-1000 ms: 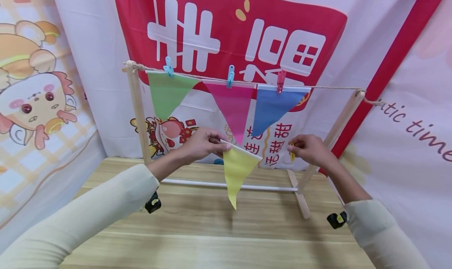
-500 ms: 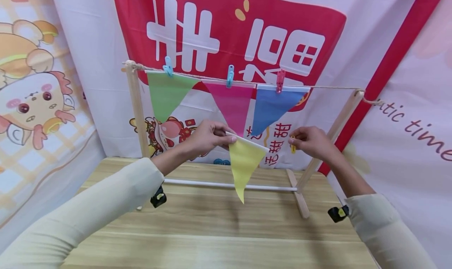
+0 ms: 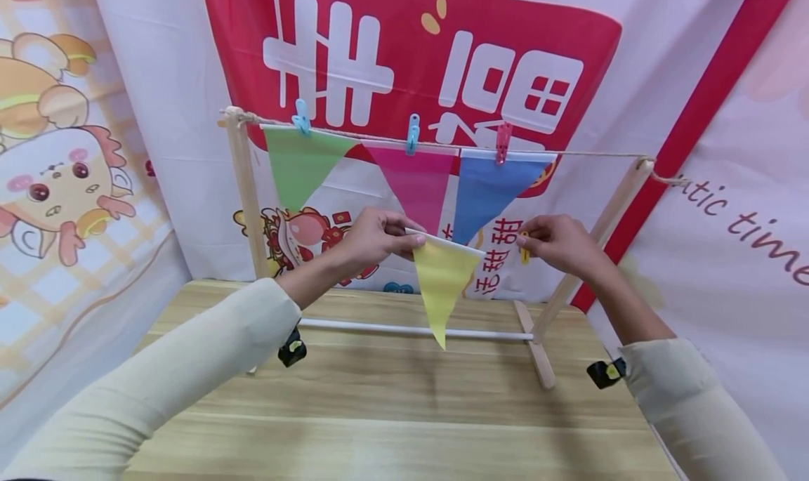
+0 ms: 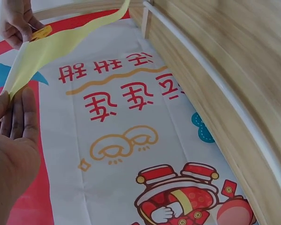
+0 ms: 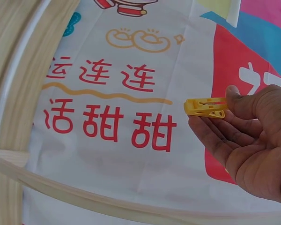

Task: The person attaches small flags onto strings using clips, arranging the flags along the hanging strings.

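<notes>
My left hand [image 3: 382,239] pinches a yellow triangular pennant [image 3: 445,277] by the left end of its white top edge; the point hangs down. In the right wrist view, a yellow clothespin [image 5: 206,107] is held between thumb and fingers of my right hand [image 5: 260,136]. That hand is to the right of the pennant, apart from it in the head view. Behind and above, a green pennant [image 3: 303,161], a pink pennant [image 3: 413,179] and a blue pennant [image 3: 496,189] hang from a string [image 3: 581,153], held by two blue clothespins [image 3: 413,134] and a pink clothespin [image 3: 503,144].
The string runs between a left wooden post [image 3: 245,193] and a right wooden post [image 3: 616,203]. Low down, a white rod [image 3: 373,326] joins the stand's sides above the wooden table [image 3: 354,425]. A printed cloth [image 3: 170,109] hangs behind.
My left hand has raised the yellow pennant and shifted it right, closer to the right hand. The right hand has also risen slightly, still holding the yellow clothespin.
</notes>
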{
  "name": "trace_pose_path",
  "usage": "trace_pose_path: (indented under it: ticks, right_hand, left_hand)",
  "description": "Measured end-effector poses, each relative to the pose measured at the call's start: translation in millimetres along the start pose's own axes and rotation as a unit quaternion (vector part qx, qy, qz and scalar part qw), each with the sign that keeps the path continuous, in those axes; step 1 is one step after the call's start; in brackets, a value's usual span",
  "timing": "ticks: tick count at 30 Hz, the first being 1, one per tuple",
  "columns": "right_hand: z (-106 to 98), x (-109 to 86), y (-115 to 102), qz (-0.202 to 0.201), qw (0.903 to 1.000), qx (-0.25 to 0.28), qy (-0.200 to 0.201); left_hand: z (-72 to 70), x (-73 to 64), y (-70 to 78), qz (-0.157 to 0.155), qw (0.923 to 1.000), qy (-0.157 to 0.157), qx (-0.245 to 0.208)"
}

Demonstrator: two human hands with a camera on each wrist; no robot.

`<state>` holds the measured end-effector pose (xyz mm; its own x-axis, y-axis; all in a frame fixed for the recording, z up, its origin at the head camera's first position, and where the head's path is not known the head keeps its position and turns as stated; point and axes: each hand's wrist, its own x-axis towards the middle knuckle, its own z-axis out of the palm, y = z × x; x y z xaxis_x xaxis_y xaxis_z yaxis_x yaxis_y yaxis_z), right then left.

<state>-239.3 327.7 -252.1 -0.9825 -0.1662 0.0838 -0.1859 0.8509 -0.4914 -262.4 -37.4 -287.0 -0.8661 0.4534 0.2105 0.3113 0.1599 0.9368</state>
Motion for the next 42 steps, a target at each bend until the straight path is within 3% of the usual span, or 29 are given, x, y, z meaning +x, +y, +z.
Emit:
trace_pose_path:
  ticks: [6, 11, 22, 27, 33, 42]
  right_hand:
    - [-6, -1.0, 0, 0.009, 0.9999, 0.005, 0.006]
    - [-9, -1.0, -3, 0.011, 0.9997, 0.015, 0.014]
    - [-27, -5.7, -14, 0.012, 0.9972, 0.052, 0.052]
    - [-34, -7.1, -14, 0.008, 0.9961, 0.055, 0.069]
    - [-40, -11.7, -12, -0.018, 0.9912, 0.063, 0.115]
    - [-42, -13.5, -11, -0.050, 0.9772, 0.083, 0.189]
  left_hand:
    - [8.2, 7.4, 4.7, 0.006, 0.9999, 0.004, -0.009]
    - [13.1, 8.7, 7.5, -0.006, 0.9994, 0.006, -0.033]
    - [19.5, 15.8, 18.6, -0.018, 0.9984, 0.032, -0.044]
    - [20.9, 21.9, 25.0, -0.004, 0.9975, 0.050, -0.051]
    - [23.2, 28.1, 26.4, 0.000, 0.9967, 0.057, -0.057]
    - [29.6, 32.5, 26.7, 0.041, 0.9950, 0.057, -0.070]
